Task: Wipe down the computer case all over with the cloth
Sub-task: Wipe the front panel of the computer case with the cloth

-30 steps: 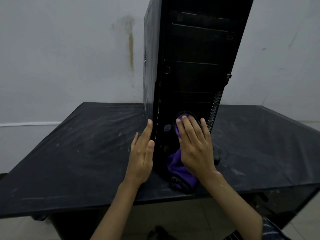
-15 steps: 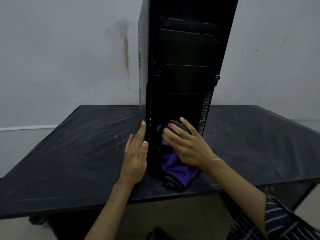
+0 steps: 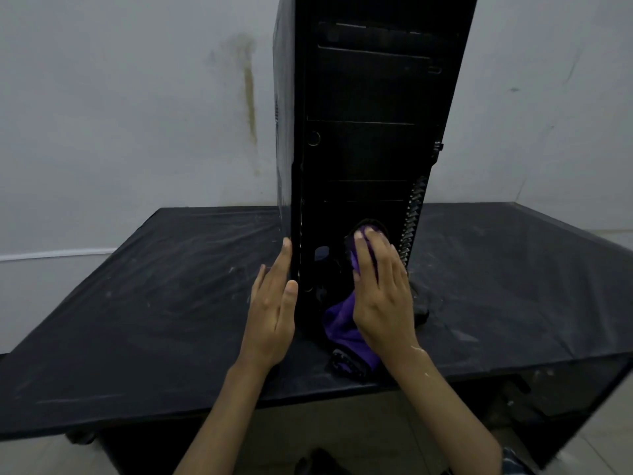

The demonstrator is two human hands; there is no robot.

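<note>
Your left hand, fingers straight, steadies the computer case at nine o'clock against tipping. Your right hand, fingers flat, presses the cloth onto its lower front.

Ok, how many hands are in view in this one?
2. The left hand lies flat against the left front edge of the computer case; the right hand presses the purple cloth onto its lower front panel.

stained white wall, black dusty table, tiled floor
</note>
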